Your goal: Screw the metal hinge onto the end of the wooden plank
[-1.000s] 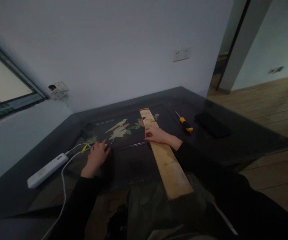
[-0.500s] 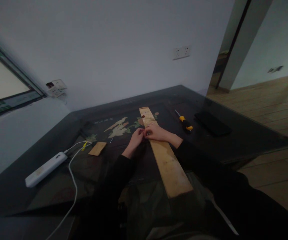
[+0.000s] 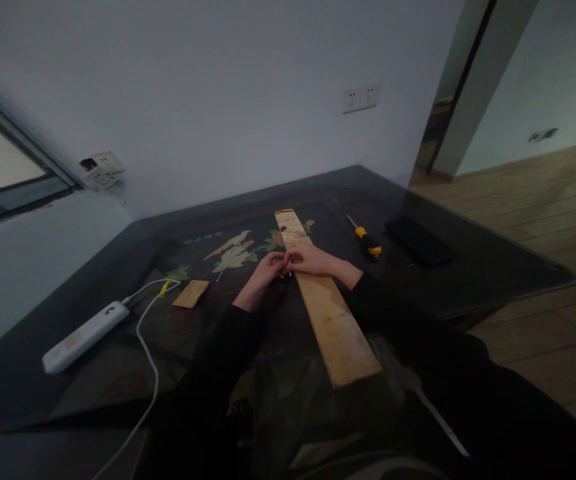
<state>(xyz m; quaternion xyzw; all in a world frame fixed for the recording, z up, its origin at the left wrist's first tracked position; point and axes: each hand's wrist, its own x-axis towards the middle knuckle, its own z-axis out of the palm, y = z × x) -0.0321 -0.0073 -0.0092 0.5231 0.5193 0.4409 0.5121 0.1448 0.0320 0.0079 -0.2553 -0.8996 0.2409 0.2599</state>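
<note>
A long pale wooden plank (image 3: 329, 313) lies on the dark glass-topped table (image 3: 488, 273), its near end past the table edge. My right hand (image 3: 312, 260) rests on the plank near its far part. My left hand (image 3: 267, 271) meets it at the plank's left edge, fingertips pinched together with the right hand's around something too small to make out. A small flat wooden piece (image 3: 191, 293) lies apart to the left.
A yellow-and-black screwdriver (image 3: 367, 240) and a black flat object (image 3: 419, 241) lie right of the plank. A white power bank (image 3: 79, 336) with a white cable (image 3: 147, 340) sits at the left. Wall sockets are on the white wall behind.
My left hand left the small wooden piece at the left and moved right to join my right hand at the plank's edge. The view shifted slightly.
</note>
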